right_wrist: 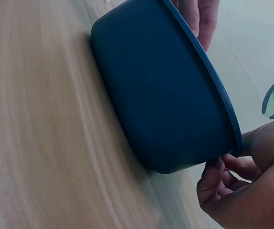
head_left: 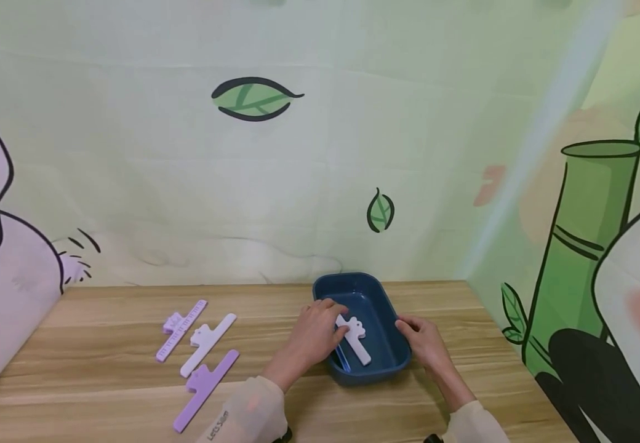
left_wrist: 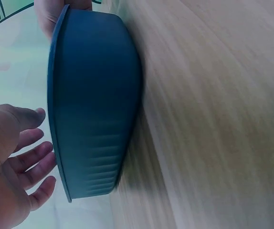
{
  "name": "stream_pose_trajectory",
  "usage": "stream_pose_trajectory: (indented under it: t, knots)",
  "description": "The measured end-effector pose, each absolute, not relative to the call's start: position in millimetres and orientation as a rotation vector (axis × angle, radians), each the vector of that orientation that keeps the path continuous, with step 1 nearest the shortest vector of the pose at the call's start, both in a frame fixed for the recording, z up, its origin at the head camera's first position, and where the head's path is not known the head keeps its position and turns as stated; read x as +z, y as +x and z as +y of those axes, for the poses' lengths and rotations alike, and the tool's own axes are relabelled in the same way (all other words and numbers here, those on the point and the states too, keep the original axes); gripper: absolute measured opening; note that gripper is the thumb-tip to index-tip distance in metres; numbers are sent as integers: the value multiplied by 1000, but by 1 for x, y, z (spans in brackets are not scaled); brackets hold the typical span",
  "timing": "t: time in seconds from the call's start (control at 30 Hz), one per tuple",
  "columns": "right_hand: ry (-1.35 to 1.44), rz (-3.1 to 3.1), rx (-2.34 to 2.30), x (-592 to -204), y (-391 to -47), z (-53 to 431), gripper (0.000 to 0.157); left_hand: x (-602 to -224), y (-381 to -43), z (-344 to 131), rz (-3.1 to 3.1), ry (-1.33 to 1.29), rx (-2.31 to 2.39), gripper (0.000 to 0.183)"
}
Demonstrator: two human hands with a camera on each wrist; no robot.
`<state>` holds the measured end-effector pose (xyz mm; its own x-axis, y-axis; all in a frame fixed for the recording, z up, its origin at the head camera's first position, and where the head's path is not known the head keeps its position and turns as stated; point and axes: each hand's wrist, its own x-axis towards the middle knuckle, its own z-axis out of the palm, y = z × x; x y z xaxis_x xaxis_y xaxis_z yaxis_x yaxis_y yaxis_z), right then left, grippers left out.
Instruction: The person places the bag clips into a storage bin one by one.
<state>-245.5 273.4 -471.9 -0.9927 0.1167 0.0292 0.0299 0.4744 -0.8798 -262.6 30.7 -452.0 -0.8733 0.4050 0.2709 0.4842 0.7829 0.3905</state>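
A dark blue plastic basin (head_left: 382, 354) stands on the table. Inside it lie a white long-bar clip (head_left: 361, 347) and, beside that, a slim blue object (head_left: 343, 358) whose kind I cannot make out. Over the basin's left rim reaches my left hand (head_left: 313, 332), fingers relaxed and spread near the white clip. In the left wrist view nothing shows between that hand's fingers (left_wrist: 40, 162). My right hand (head_left: 424, 339) pinches the basin's right rim between thumb and fingers, as the right wrist view also shows.
To the left on the wooden table (head_left: 104, 369) lie a purple clip with ruler marks (head_left: 183, 332), a white clip (head_left: 209, 346) and a plain purple clip (head_left: 207, 391), all slanting. A printed cloth backdrop (head_left: 320, 154) rises behind the table's far edge.
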Motion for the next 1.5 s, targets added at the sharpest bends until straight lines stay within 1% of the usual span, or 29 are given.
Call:
stream_pose_trajectory:
  t: [0.17,0.43,0.8,1.27,1.5]
  knots:
    - [-125,-2629,1555,-473,-246,274,38,-446,-262,28,-2765,-718,-750,36]
    - [-124,-2634,1547,-472,-246,273,38,-435,-261,20,-2745,-667,-890,40]
    - [-123,-2647,1554,-471,-247,271,38,-411,-251,2,-2727,-620,-1022,42]
    - [-117,-2644,1545,-474,-247,274,37,-400,-245,-36,-2637,-569,-1010,41]
    - [-128,-2637,1528,-474,-249,272,36,-394,-242,-58,-2611,-544,-1003,43]
